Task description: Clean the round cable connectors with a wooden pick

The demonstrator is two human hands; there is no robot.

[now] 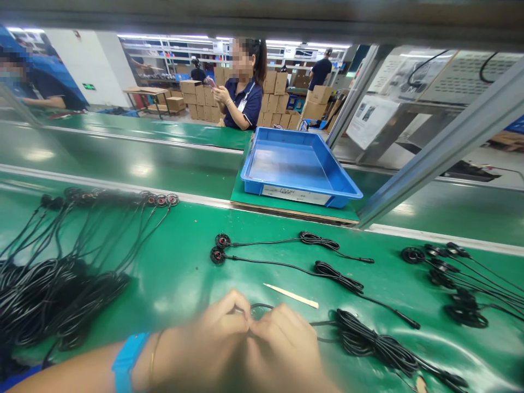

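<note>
My left hand (223,330), with a blue band on its wrist, pinches together with my right hand (282,341) low in the middle of the head view. Between the fingertips a black cable (262,307) shows in part; what else they grip is hidden. From my right hand the cable runs right to a coiled black bundle (372,341). A thin pale pointed stick (292,296) lies just beyond my hands. Farther off, two round black parts (218,255) with red centres lie side by side, their cables tied in small coils (339,277).
Many black cables (61,289) with round ends are heaped on the left of the green table (176,273). More round black parts (464,311) lie right. A blue tray (303,191) stands beyond, beside a slanting metal post (434,142). Co-workers (243,103) are across the line.
</note>
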